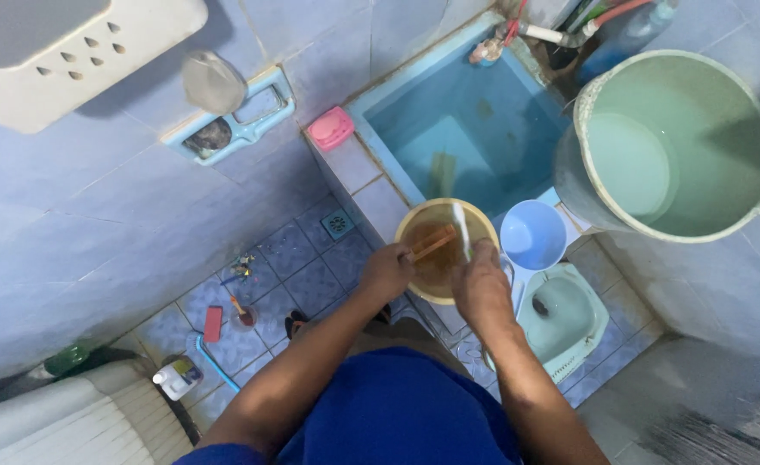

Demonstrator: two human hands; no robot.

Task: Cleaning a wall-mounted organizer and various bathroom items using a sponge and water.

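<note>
A round yellow basin (410,220) with brownish water sits on the tiled ledge of a blue water tank. My left hand (387,269) is at its near rim and holds a flat orange-brown piece (432,242) over the water. My right hand (481,280) is over the basin's right side and holds a thin white stick-like brush (461,226) that points up across the basin.
A blue dipper (532,235) stands right of the basin. A large pale green bucket (673,142) sits at the upper right. A squat toilet (561,314) lies below the dipper. A pink soap box (332,127), a floor drain (338,224) and small bottles (176,377) are on the left.
</note>
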